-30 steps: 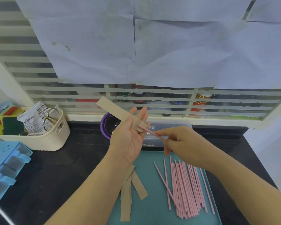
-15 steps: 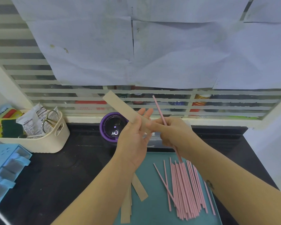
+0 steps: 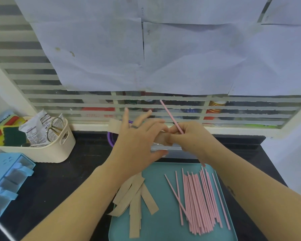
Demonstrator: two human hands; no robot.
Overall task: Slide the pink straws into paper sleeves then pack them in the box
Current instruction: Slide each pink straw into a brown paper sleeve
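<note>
Your right hand (image 3: 189, 138) pinches the pink straw (image 3: 170, 115); left hand (image 3: 135, 145) fingers (image 3: 146, 115) hold the paper sleeve (image 3: 115, 125). Pushed askew, the straw could crumple its mouth.

Mostly hidden behind the left hand (image 3: 137, 145): the paper sleeve (image 3: 114, 126) and a purple round thing (image 3: 110, 138). Lost inside the right hand (image 3: 189, 138): the middle of the pink straw (image 3: 170, 115). Largely covered by both hands: the clear box (image 3: 174, 149). Cut off by the bottom edge: the teal tray (image 3: 155, 171). Too blurred to name: goods (image 3: 215, 108) behind the slats (image 3: 59, 97).
</note>
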